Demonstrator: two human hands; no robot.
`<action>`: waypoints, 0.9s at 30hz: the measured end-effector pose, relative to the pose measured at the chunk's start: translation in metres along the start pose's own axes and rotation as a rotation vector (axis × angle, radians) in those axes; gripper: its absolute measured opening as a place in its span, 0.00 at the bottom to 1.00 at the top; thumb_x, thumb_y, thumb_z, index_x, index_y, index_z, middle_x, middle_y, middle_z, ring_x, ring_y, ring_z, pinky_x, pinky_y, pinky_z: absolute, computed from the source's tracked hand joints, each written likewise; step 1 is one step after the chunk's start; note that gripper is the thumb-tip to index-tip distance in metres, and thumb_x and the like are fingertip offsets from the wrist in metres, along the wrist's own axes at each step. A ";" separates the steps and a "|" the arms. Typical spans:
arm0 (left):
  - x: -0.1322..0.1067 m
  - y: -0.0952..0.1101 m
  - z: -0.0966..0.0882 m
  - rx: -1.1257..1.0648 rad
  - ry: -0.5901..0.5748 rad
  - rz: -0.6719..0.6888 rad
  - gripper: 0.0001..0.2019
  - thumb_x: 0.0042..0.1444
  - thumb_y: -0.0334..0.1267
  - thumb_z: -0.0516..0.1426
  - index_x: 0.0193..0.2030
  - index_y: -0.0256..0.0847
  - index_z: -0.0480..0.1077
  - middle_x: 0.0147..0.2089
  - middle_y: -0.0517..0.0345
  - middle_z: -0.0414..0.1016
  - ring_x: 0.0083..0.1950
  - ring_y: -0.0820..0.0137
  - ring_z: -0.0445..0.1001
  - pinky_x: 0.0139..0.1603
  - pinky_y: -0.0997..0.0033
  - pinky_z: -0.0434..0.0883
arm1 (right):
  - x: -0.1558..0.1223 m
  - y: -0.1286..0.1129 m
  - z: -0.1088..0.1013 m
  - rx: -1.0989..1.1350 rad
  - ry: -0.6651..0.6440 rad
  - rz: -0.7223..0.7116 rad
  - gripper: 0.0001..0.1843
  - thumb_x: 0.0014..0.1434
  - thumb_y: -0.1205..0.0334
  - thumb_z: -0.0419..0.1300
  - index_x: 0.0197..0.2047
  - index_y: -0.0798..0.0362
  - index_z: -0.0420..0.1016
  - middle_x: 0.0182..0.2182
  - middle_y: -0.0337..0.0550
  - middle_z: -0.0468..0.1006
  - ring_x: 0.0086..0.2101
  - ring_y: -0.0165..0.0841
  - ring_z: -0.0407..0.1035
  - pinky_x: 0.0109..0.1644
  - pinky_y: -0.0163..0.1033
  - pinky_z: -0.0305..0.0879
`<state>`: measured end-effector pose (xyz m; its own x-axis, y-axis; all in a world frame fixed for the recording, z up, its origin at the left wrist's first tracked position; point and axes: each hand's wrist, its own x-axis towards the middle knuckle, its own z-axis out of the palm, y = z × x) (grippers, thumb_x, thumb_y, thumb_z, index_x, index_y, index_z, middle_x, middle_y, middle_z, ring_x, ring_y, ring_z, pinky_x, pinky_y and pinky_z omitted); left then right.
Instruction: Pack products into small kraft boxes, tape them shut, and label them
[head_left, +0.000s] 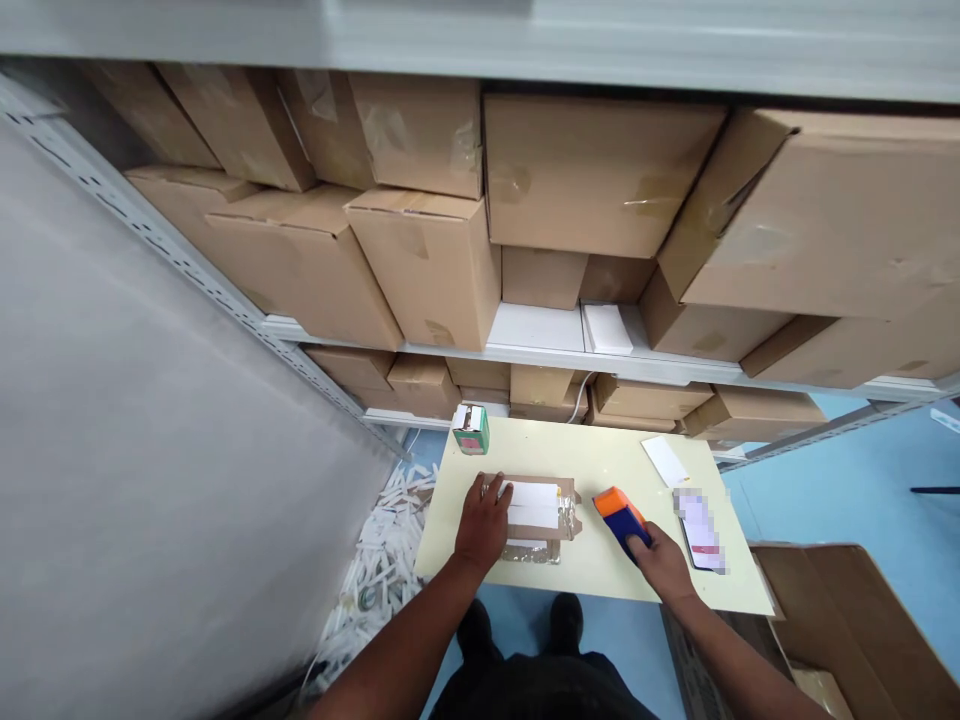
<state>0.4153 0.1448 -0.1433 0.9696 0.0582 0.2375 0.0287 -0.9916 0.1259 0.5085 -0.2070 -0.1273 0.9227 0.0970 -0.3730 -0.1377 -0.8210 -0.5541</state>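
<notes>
My left hand [485, 522] lies with its fingers stretched out on the left end of a flat brown cardboard piece [572, 512]. A white folded sheet [536, 505] rests on that cardboard, and the fingertips touch its left edge. Shiny clear tape or film shows at the cardboard's right end and along a lower flap [546, 552]. To the right, my right hand [664, 563] is closed around the near end of a small orange and blue box [621, 517]. The box is held tilted above or against the table; I cannot tell which.
On the cream table [592, 450] stand a green and white box [471, 430], a white card [664, 461] and a phone [700, 530]. Shelves behind hold several cardboard boxes [420, 260]. White paper scraps [382, 540] cover the floor at left. A large open carton [847, 610] sits at right.
</notes>
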 end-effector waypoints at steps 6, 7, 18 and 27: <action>0.012 0.005 -0.009 -0.033 -0.048 0.014 0.20 0.63 0.28 0.52 0.60 0.40 0.74 0.58 0.43 0.76 0.58 0.51 0.72 0.57 0.47 0.70 | -0.016 -0.081 -0.021 0.418 -0.084 -0.159 0.13 0.56 0.50 0.55 0.32 0.50 0.71 0.25 0.38 0.73 0.29 0.36 0.68 0.31 0.37 0.63; 0.010 0.006 -0.009 -0.039 -0.065 0.031 0.20 0.63 0.27 0.52 0.60 0.39 0.74 0.54 0.43 0.77 0.54 0.53 0.74 0.54 0.50 0.72 | -0.017 -0.097 -0.018 0.422 -0.113 -0.188 0.13 0.57 0.50 0.55 0.31 0.50 0.70 0.25 0.38 0.73 0.29 0.36 0.68 0.32 0.37 0.63; 0.010 -0.008 -0.018 -0.590 -0.076 -0.104 0.17 0.64 0.32 0.51 0.51 0.43 0.79 0.47 0.50 0.80 0.51 0.61 0.76 0.56 0.60 0.73 | 0.017 -0.161 0.033 0.244 -0.200 -0.418 0.17 0.61 0.48 0.55 0.36 0.51 0.79 0.31 0.41 0.82 0.33 0.37 0.74 0.39 0.38 0.67; 0.040 -0.014 -0.047 -1.398 -0.278 -0.560 0.27 0.66 0.60 0.52 0.51 0.40 0.80 0.48 0.53 0.82 0.51 0.59 0.77 0.55 0.62 0.71 | 0.016 -0.171 0.026 0.017 -0.215 -0.508 0.20 0.62 0.46 0.56 0.32 0.51 0.79 0.28 0.41 0.80 0.30 0.35 0.72 0.35 0.36 0.62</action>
<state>0.4421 0.1661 -0.0908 0.9304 0.1953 -0.3102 0.3048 0.0579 0.9507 0.5373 -0.0505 -0.0577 0.7806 0.5929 -0.1979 0.2983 -0.6316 -0.7156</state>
